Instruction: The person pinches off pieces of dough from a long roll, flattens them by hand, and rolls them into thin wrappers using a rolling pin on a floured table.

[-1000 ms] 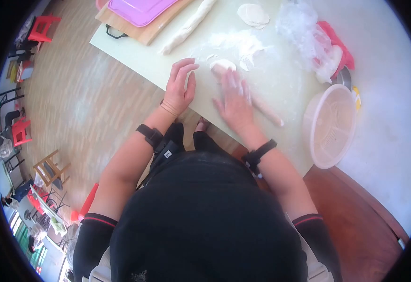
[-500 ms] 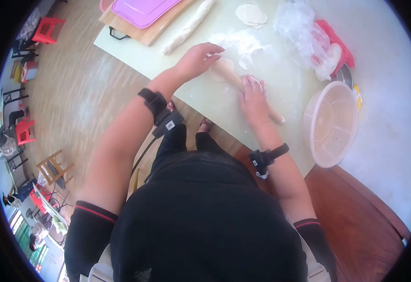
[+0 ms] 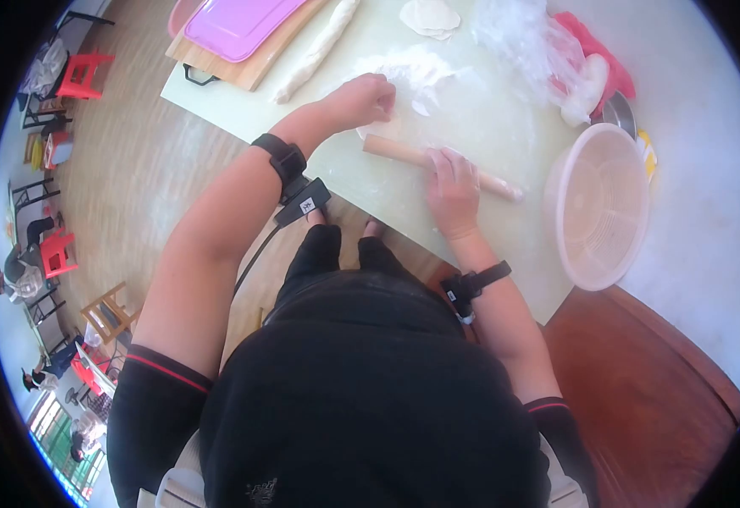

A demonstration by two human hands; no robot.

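Observation:
My right hand [image 3: 454, 193] is closed around the wooden rolling pin [image 3: 397, 152], which lies slantwise near the table's front edge. My left hand [image 3: 363, 102] is at the left, its fingers curled and pressed together over a thin dough piece [image 3: 378, 129] that shows only in part beneath it; the fingertips are too hidden to show the grip fully. White flour [image 3: 416, 72] is spread just beyond both hands. Flat dough rounds [image 3: 431, 17] lie stacked further back, and a long dough roll [image 3: 317, 52] rests beside the wooden board [image 3: 255, 72].
A pink lid [image 3: 238, 25] lies on the board. At the right are a pale plastic basket [image 3: 603, 207], a clear plastic bag [image 3: 526, 46], a red cloth [image 3: 615, 72] and a metal bowl [image 3: 620, 112]. Red stools [image 3: 84, 74] and other people are far left.
The rolling pin has come off the dough piece and swung flatter, still in my right hand. My left hand has curled its fingers closed over the dough.

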